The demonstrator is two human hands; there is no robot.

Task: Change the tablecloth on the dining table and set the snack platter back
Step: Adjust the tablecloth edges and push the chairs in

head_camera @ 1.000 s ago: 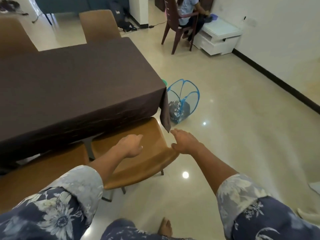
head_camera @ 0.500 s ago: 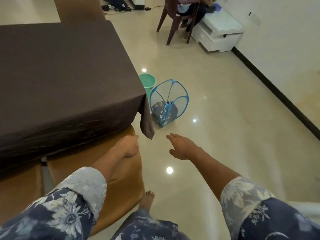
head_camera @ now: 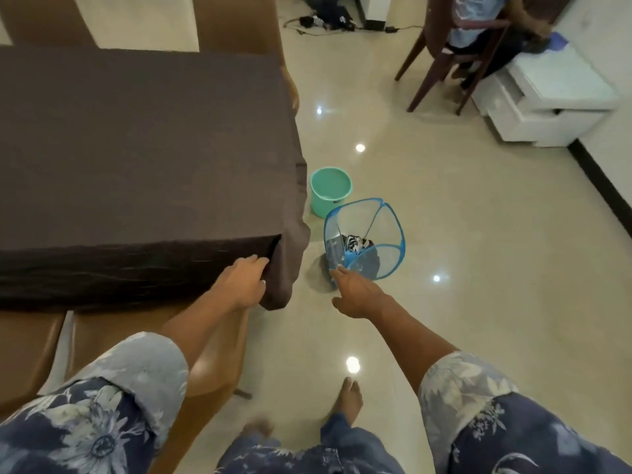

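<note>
At the near corner of the dining table, which is hidden entirely under a dark brown tablecloth (head_camera: 136, 148), the person leans in with both arms out. The left hand (head_camera: 241, 285) is on the hanging corner of the cloth (head_camera: 285, 268). Its fingers curl into the fold there and the thumb sits below, so it looks to be gripping the fabric rather than just touching it. The right hand (head_camera: 357, 292) reaches out over the floor beside that corner, fingers straight and spread, holding nothing. The cloth lies flat across the whole top, with its skirt falling over a tan chair (head_camera: 212, 336) pushed in beneath. Just beyond the right hand stands a blue mesh laundry hamper (head_camera: 390, 230) with a crumpled patterned bundle (head_camera: 355, 242) in the bottom, and a green bucket (head_camera: 319, 205) sits close behind it. By my reckoning, that bundle may well be the cloth taken off, which would make the brown one the replacement, though nothing here settles it. If so, the swap is mostly done and only the corner drape is being tidied. The snack platter is nowhere in view and the tabletop carries nothing, so bringing it back remains to do.
</note>
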